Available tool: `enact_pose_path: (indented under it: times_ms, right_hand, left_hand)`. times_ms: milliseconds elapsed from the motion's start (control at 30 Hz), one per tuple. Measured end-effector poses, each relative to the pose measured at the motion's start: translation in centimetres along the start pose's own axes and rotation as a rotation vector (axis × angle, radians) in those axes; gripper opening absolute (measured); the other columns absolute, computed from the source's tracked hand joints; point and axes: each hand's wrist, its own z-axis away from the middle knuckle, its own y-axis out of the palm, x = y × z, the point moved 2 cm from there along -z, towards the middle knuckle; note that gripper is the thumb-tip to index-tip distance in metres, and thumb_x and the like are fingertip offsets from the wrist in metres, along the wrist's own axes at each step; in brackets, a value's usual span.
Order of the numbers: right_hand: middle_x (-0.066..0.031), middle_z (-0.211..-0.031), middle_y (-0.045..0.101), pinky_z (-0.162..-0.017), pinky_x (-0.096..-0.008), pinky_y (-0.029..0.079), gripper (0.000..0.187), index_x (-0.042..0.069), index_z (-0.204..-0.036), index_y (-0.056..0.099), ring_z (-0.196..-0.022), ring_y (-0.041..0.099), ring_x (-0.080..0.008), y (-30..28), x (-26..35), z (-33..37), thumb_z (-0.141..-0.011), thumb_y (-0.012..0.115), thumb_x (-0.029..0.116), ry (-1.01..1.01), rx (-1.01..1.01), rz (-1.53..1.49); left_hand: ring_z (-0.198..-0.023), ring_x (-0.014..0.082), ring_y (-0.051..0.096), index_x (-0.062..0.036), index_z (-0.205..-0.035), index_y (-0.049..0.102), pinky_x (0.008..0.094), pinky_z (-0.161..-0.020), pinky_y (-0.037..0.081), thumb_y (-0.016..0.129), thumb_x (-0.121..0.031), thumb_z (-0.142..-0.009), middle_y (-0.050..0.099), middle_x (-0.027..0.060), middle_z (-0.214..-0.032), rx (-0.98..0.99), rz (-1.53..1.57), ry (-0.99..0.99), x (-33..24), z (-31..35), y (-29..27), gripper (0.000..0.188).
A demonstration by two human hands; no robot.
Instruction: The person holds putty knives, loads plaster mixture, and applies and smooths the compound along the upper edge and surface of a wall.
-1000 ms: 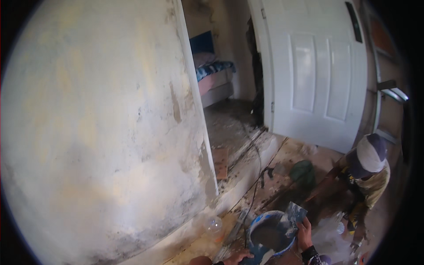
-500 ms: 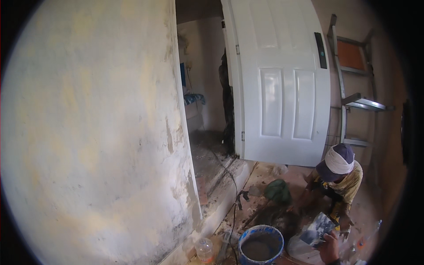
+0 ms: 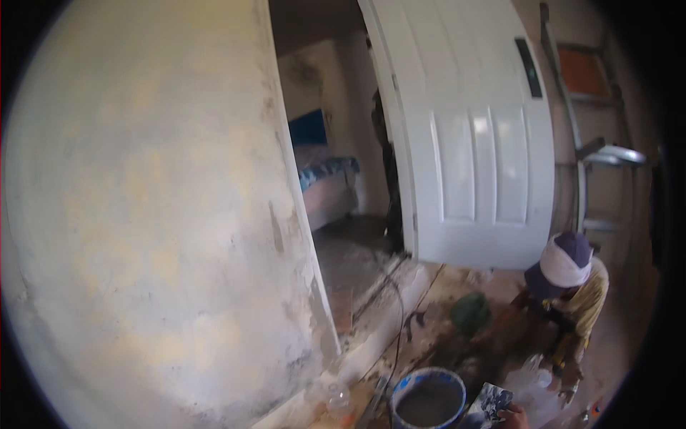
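Note:
At the lower edge, my right hand (image 3: 513,415) is closed round a flat, roughly rectangular trowel-like plate (image 3: 493,399), its face smeared grey, white and dark. The kind of handle is hidden by my fingers. Just left of the plate stands a blue-rimmed bucket (image 3: 400,386) holding a grey, wet-looking mix (image 3: 430,402). The plate's left edge is close to the bucket rim; whether they touch I cannot tell. My left hand is out of view.
A person in a cap (image 3: 568,268) crouches at right, by a clear plastic bag (image 3: 530,379). A patchy wall (image 3: 157,214) fills the left. Beyond are a white door (image 3: 479,157), a ladder (image 3: 576,129), a cable (image 3: 399,322), a green bundle (image 3: 471,313) and a clear bottle (image 3: 336,397).
My right hand and the plate have moved down and left, nearer the bucket. The whole view has shifted, so the door and crouching person appear farther right.

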Motion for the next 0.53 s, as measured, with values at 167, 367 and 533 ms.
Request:
enact_pose_path:
  times_ms: [167,367,533]
  right_hand:
    - [-0.0026,-0.092,0.063,-0.062,-0.0275,0.048,0.024,0.008,-0.120,0.058,-0.072,0.059,-0.0135,-1.4,0.8,4.1,-0.096,0.057,0.012,0.025,0.076,-0.116]
    - [-0.0069,-0.105,0.061,-0.069,-0.0282,0.049,0.023,0.002,-0.117,0.061,-0.086,0.059,-0.0156,-3.4,5.5,9.7,-0.095,0.060,0.004,-0.251,-0.195,-0.144]
    - [-0.0154,-0.131,0.058,-0.104,-0.0460,0.045,0.051,0.003,-0.141,0.046,-0.116,0.059,-0.0327,-9.8,4.1,13.7,-0.093,0.060,0.012,-0.452,-0.227,-0.163]
  left_hand:
    - [-0.085,0.0174,0.062,-0.0030,-0.116,0.059,0.0361,-0.074,0.047,0.070,-0.026,-0.081,0.065,0.0070,-0.096,0.132,-0.155,-0.117,3.9,-1.2,2.3,0.043]
    - [-0.080,0.0153,0.064,-0.0020,-0.112,0.062,0.0344,-0.070,0.048,0.069,-0.021,-0.081,0.067,0.0044,-0.090,0.377,-0.482,0.944,10.5,-3.3,3.8,0.037]
    - [-0.105,0.0227,0.062,-0.0068,-0.113,0.068,0.0346,-0.090,0.048,0.074,-0.031,-0.075,0.065,0.0115,-0.116,0.359,-0.223,-0.392,9.8,-5.3,7.5,0.045]
